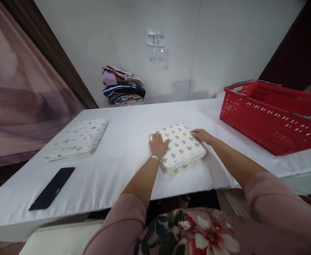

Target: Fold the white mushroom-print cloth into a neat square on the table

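A folded white cloth (182,145) with grey, apple-like shapes and a few coloured ones lies in front of me on the table. My left hand (158,145) rests flat on its left part, fingers spread, a bracelet at the wrist. At the cloth's far right edge is my right hand (202,135), its fingers close together and closed on the edge; the thumb is hard to make out. Farther left lies a second folded white cloth (78,139) with small dark prints, untouched by either hand.
The table (123,141) has a white cover. A black phone-like slab (53,187) lies near its front left. At the right stands a red plastic basket (261,124) with metal handles. Folded fabrics (123,86) are stacked by the wall, under paper signs (157,58). A sheer curtain (25,78) hangs left.
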`<state>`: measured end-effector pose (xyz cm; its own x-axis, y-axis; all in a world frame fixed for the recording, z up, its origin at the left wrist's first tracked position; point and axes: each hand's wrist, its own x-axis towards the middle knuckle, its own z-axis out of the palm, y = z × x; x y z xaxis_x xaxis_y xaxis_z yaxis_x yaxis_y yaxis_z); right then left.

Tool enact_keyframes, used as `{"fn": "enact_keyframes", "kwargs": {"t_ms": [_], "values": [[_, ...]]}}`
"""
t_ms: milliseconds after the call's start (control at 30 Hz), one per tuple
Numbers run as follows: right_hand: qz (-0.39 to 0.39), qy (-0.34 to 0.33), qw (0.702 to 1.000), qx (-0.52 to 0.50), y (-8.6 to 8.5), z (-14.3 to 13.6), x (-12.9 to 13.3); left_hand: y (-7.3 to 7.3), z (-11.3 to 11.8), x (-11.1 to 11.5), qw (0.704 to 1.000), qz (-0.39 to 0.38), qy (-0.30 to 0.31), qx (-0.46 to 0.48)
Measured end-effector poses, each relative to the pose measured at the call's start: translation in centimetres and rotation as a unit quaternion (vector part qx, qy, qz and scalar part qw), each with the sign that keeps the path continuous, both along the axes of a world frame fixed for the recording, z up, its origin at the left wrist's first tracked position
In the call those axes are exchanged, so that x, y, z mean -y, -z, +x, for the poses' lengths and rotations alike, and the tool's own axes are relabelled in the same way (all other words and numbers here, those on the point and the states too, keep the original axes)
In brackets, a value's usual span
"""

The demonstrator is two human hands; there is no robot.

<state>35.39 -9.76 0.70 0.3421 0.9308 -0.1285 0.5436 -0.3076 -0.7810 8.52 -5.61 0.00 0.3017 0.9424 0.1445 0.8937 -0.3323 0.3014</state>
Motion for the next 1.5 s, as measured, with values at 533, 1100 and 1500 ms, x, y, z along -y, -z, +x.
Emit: {"fn": "enact_keyframes", "kwargs": {"t_ms": [533, 1100, 1500], "values": [[0.27, -0.053, 0.953, 0.128, 1.9, -1.5, 13.0, -1.3, -1.6, 8.4, 0.973, 0.06, 0.182, 0.129], [0.208, -0.199, 0.907, 0.306, 0.2, -2.4, 11.7, -1.6, -1.1, 11.1, 0.972, 0.066, 0.22, 0.054], [0.22, -0.185, 0.906, 0.311, 0.5, -3.0, 12.1, -2.4, -0.6, 11.2, 0.977, 0.03, 0.196, 0.074]]}}
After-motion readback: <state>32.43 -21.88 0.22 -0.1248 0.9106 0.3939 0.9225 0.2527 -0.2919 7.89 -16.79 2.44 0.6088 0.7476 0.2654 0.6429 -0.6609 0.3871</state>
